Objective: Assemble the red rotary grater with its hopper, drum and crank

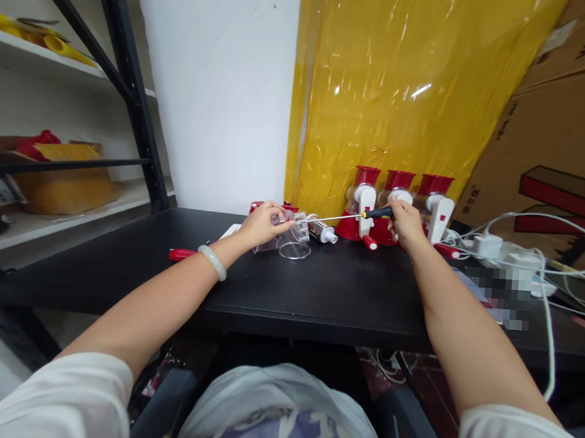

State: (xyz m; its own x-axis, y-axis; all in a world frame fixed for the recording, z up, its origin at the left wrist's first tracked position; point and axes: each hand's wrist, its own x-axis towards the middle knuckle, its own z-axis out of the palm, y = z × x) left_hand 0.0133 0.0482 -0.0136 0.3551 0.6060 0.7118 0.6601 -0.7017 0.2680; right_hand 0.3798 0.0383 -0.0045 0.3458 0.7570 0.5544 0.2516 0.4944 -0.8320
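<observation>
- Black counter (pixel 357 293) runs before a yellow panel (pixel 406 87).
- Red graters (pixel 400 180) stand close behind the right hand (pixel 404 221), likely limiting forward reach.
- Left hand (pixel 268 220) grips the clear part (pixel 299 233) at mid-counter, presumably steadying it.
- Screwdriver (pixel 370 214): right hand holds its handle; shaft aims at the part, contact unclear.
- Drum (pixel 318 227) lies beside it.

On your left, a black metal shelving frame (pixel 147 149) carries shiny yellow tubular items (pixel 61 45) above and a bulky yellow-brown wrapped bundle (pixel 69 187) below. Facing you at the far side: a flat white panel (pixel 221 94), then glossy amber-yellow plastic film (pixel 407 73). On your right, white cables (pixel 549 337) and a blocky white adapter (pixel 488 246) lie before a large, printed brown cardboard box (pixel 569 125).
</observation>
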